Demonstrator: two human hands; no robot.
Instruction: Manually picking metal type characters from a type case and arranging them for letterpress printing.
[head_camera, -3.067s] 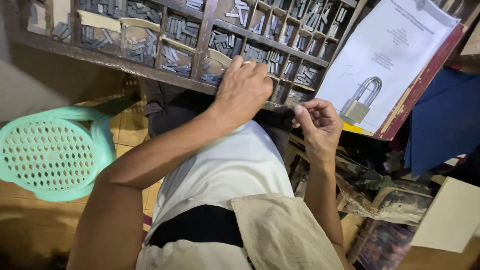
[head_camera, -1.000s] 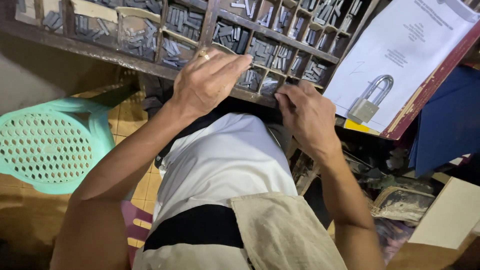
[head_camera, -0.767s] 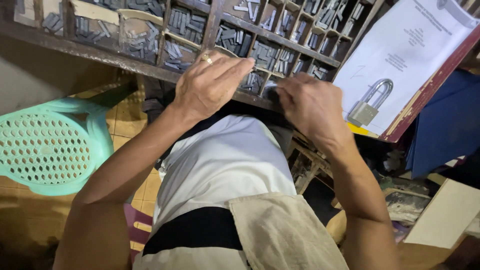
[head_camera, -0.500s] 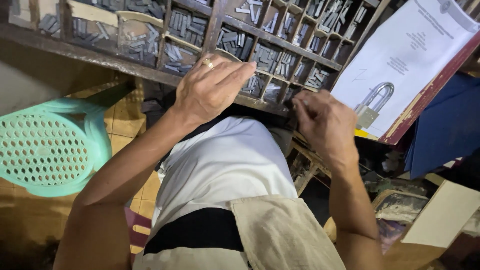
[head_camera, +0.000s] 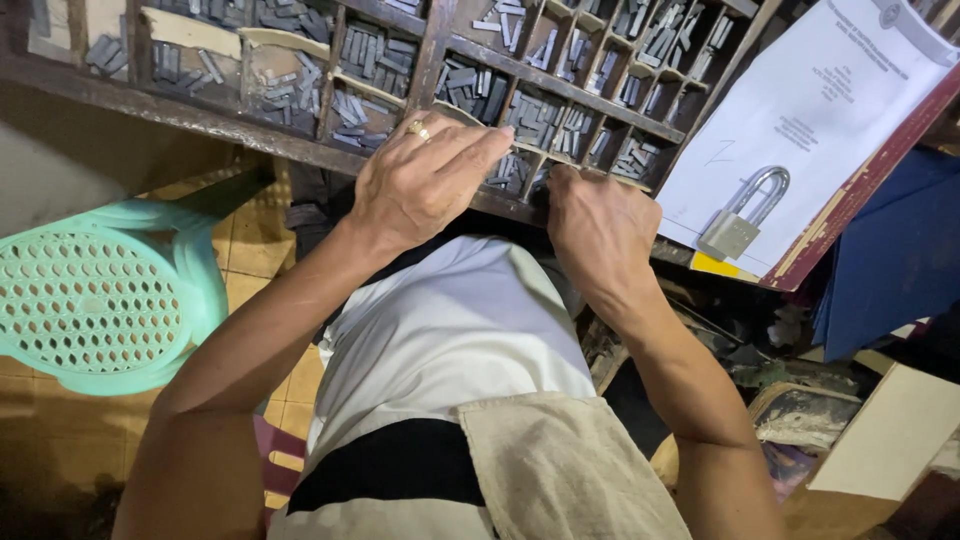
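Grey metal type pieces (head_camera: 515, 172) fill the front compartments of a dark wooden divided type case (head_camera: 250, 135). Left hand (head_camera: 425, 185), wearing a gold ring, lies flat over them, fingers extended. Right hand (head_camera: 598, 228) curls at the case's edge; its grasp cannot be told. Nearby, a silver padlock (head_camera: 740, 222) rests on white paper (head_camera: 815, 110); a green plastic stool (head_camera: 95, 300) stands left.

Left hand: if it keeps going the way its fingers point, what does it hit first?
The left hand points right, across the tray's front edge. First in line is probably the right hand, fingers already close; depth is unclear, so it might pass over into the metal type pieces in the wooden tray.
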